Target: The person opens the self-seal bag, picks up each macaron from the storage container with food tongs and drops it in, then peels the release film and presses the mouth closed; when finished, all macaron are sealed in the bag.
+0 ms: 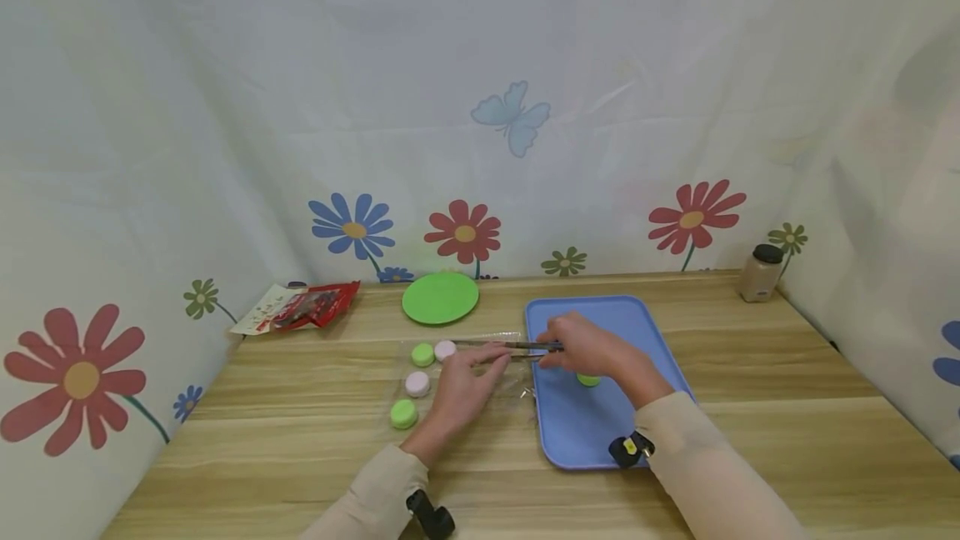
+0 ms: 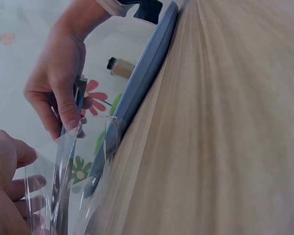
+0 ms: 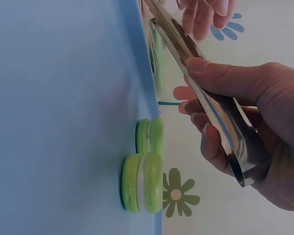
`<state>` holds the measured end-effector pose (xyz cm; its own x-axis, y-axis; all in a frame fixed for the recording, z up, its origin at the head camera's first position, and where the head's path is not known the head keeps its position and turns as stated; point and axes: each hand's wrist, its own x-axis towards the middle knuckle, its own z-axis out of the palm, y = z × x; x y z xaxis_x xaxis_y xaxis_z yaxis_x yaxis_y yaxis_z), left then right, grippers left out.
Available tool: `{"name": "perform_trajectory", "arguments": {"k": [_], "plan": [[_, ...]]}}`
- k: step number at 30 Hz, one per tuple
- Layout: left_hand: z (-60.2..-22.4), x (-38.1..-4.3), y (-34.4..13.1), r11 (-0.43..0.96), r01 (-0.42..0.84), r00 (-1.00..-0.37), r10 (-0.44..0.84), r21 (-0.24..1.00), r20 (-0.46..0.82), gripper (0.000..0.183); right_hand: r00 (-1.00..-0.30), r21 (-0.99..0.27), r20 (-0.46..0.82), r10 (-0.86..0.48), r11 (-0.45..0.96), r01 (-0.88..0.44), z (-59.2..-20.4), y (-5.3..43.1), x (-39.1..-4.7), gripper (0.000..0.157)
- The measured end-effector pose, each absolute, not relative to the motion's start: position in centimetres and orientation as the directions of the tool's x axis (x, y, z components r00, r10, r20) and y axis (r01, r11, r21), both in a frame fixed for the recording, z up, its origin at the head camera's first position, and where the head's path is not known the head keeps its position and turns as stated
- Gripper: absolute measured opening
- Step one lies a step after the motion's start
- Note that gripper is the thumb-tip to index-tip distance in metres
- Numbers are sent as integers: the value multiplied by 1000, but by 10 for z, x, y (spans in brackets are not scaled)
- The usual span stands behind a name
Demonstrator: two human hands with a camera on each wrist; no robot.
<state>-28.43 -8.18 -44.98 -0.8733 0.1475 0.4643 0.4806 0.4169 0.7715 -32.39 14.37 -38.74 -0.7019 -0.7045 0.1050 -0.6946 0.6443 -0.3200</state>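
My right hand [image 1: 588, 347] grips metal tongs [image 3: 224, 115], thumb on one arm and fingers curled round the other. The tongs point left from above the blue tray [image 1: 558, 440], over a clear plastic package [image 2: 63, 178]. At that package my left hand [image 1: 463, 390] has its thumb and bent fingers around the thin plastic. Green macarons [image 1: 403, 414] and pale pink macarons [image 1: 417, 383] sit on the package's left side, beside the left hand. On the blue tray, under the right hand, stand two green macarons [image 3: 142, 183] close together.
A green plate [image 1: 440, 298] lies at the back of the wooden table [image 1: 315, 440]. Left of it is a red and white packet [image 1: 300, 307]. A black-capped jar [image 1: 761, 273] stands at the back right corner. Flower-printed cloth [image 1: 390, 107] hangs behind the table.
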Motion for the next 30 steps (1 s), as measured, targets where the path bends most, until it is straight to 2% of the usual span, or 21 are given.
{"name": "perform_trajectory", "arguments": {"k": [7, 14, 19, 30], "plan": [[-450, -284, -81, 426, 462, -883, 138, 778, 449, 17, -719, -337, 88, -690, 658, -673, -388, 144, -323, 38], [-449, -284, -81, 412, 468, -879, 130, 782, 458, 18, -698, -357, 123, -705, 625, -694, -383, 157, -325, 33], [-448, -285, -82, 406, 493, -865, 136, 770, 482, 19, -698, -378, 118, -706, 618, -689, -376, 176, -320, 28], [-448, -283, -84, 411, 443, -893, 125, 797, 432, 19, -770, -399, 118, -627, 680, -615, -361, 243, -296, 31]]}}
